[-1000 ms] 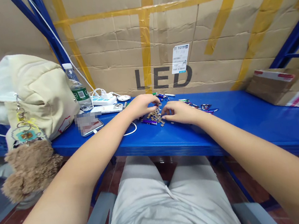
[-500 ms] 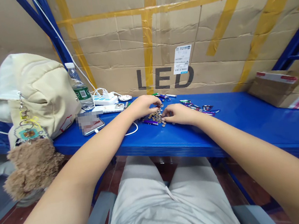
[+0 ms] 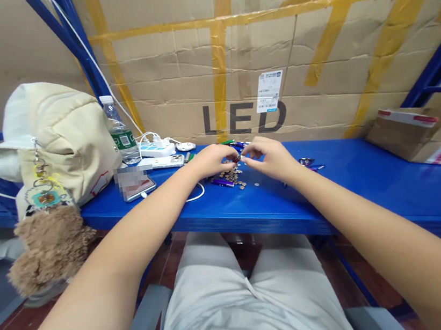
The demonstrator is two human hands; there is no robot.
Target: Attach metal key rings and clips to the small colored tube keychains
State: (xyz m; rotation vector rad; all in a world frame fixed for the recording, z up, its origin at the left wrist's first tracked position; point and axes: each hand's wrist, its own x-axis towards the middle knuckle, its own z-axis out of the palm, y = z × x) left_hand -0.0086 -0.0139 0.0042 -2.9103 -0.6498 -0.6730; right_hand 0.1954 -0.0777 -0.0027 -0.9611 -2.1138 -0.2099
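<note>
Above the blue table, my left hand [image 3: 216, 159] is closed, its fingertips gripping small round coin-like discs. My right hand [image 3: 269, 157] meets it, thumb and forefinger pinched on a coin-like disc [image 3: 241, 158] at the left fingertips. How many discs are held is hidden by the fingers. Below the hands lies a loose pile of coin-like discs [image 3: 239, 183], brownish and silvery. A purple pen-like tube [image 3: 222, 183] rests at the pile's left side. Behind the hands are green and blue pen-like pieces [image 3: 229, 143], partly covered.
Shiny coloured pieces [image 3: 313, 167] lie right of my right hand. Leftward are a phone [image 3: 140, 189], a white phone [image 3: 163, 162], a power strip [image 3: 156, 149], a water bottle [image 3: 122, 137] and a cream bag [image 3: 65, 126]. A cardboard box [image 3: 407, 132] stands at right.
My right hand has risen from the disc pile and moved up and slightly right to my left fingertips, bringing a disc there. My left hand has stayed nearly in place.
</note>
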